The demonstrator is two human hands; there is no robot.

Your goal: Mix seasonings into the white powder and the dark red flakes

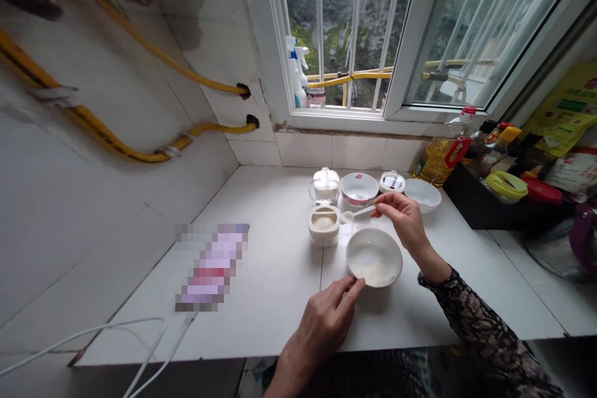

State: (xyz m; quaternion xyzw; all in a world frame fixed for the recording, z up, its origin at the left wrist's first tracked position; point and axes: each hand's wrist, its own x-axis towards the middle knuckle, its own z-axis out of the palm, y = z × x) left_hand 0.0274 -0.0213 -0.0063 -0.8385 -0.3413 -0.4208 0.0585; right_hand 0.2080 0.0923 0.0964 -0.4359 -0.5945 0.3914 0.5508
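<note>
My right hand (401, 217) pinches the handle of a small white spoon (359, 214), whose bowl carries some white grains. The spoon hovers just right of an open cream seasoning jar (323, 235) with pale granules inside. In front stands a white bowl (374, 233) with pale powder on its bottom. My left hand (329, 314) rests its fingertips at the bowl's near left rim; whether it grips the rim I cannot tell. Behind the spoon sits a second bowl (359, 188) with a patterned outside.
A lidded jar (325, 185), another white jar (392, 182) and a shallow bowl (422, 194) line the back. An oil bottle (441, 158) and a black box (480, 205) of condiments stand right. A blurred-out flat object (214, 267) with white cables lies left.
</note>
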